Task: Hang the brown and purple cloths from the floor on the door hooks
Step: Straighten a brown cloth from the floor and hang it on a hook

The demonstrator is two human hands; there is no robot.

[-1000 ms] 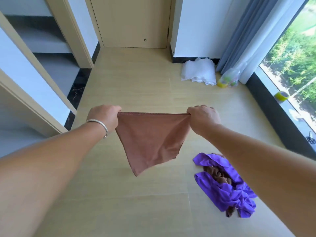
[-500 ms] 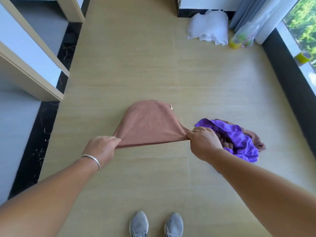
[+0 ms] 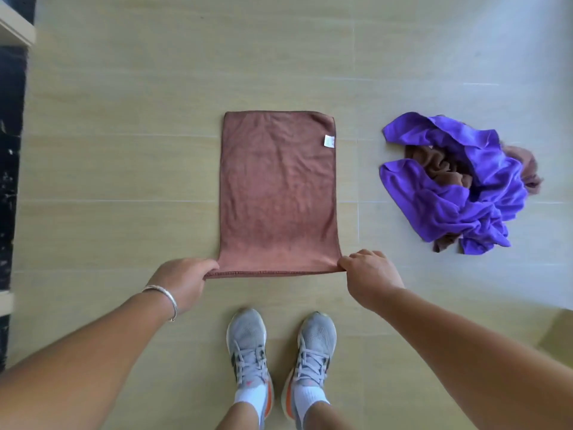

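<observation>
Fingers of the left hand (image 3: 183, 279), at lower left of centre, curl shut and pinch the near left corner of the brown cloth (image 3: 277, 193); a silver bracelet (image 3: 164, 297) circles that wrist. Along the far left edge of the frame runs a dark strip of floor (image 3: 11, 181), with a pale ledge (image 3: 15, 29) in the upper left corner. Spread flat as a rectangle in the middle of the frame, the brown cloth lies on the tan tiled floor (image 3: 124, 119), its near hem stretched straight between the two hands and a small white tag (image 3: 328, 141) on its right edge near the far end. Below it, at bottom centre, stand two grey shoes (image 3: 280, 346). Just right of centre, the right hand (image 3: 369, 274) pinches the near right corner, fingers bent together. Well apart, at middle right, a purple cloth (image 3: 459, 184) lies crumpled in a heap on the floor, tangled with a second brown cloth (image 3: 434, 164).
</observation>
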